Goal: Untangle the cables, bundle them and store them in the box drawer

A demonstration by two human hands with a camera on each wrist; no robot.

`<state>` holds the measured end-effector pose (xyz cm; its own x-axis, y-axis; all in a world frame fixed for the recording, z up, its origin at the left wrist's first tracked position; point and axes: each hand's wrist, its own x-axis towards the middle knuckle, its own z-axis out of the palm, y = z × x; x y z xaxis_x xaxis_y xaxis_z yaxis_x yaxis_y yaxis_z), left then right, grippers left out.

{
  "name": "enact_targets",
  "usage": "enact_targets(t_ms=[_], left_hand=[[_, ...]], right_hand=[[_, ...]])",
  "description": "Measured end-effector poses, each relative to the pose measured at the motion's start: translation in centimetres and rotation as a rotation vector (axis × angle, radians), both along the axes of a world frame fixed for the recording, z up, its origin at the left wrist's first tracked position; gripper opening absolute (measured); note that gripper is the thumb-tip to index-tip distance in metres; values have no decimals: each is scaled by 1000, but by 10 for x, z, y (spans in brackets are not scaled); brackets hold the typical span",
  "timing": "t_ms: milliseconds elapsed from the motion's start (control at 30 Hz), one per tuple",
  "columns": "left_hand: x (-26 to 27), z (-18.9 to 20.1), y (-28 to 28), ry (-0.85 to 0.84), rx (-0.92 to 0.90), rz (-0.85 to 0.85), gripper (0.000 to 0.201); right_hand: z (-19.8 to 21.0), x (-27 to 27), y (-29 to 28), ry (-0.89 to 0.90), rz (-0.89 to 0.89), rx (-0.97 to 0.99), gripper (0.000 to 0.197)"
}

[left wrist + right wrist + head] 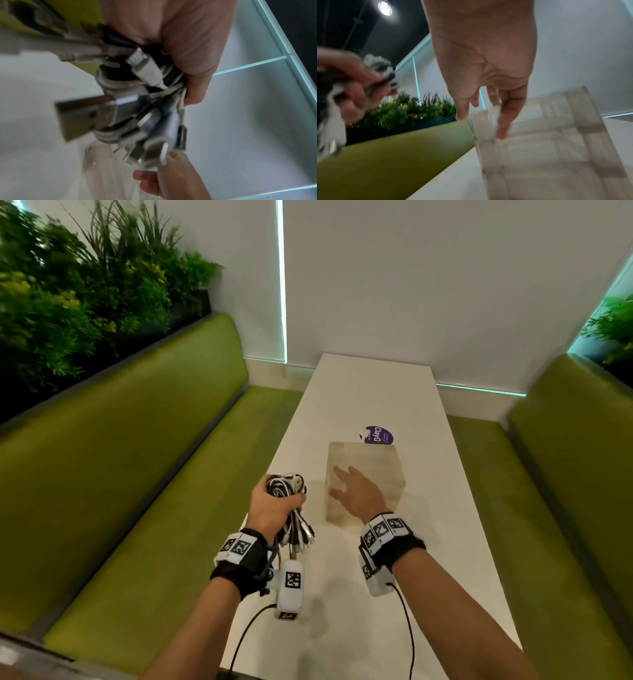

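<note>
My left hand (pixel 270 508) grips a bundle of black and white cables (pixel 286 486) above the left edge of the white table (pixel 370 392). Several USB plugs hang below the fist. Up close, the cable bundle (pixel 137 108) fills the left hand (pixel 188 40), plugs pointing outward. To its right a clear plastic box (pixel 376 463) stands on the table. My right hand (pixel 356 491) is open, fingers spread at the box's near left side. In the right wrist view the right hand (pixel 488 67) reaches the top edge of the box (pixel 547 148); contact is unclear. No open drawer shows.
Green benches (pixel 137 474) run along both sides of the narrow table. A planter with greenery (pixel 68 302) sits behind the left bench. A purple sticker (pixel 376 434) lies just behind the box. A white wall closes the far end.
</note>
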<state>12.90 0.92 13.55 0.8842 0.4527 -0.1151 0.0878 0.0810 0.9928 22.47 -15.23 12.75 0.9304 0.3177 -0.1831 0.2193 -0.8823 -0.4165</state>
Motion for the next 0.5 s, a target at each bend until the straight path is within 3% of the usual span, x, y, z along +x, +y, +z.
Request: enact_targets(t_ms=[133,300,500], left_hand=[[3,-3,4,6,48,-12,34],[2,-13,-1,38,152,-83,34],[-9,-27,-16,81,203,-154,35]], right_hand=[[-15,-15,7,-158,-103,41,58],[-20,-52,-26,-195,-76,107,25],[-21,-82,-104,-109,-41,212,36]])
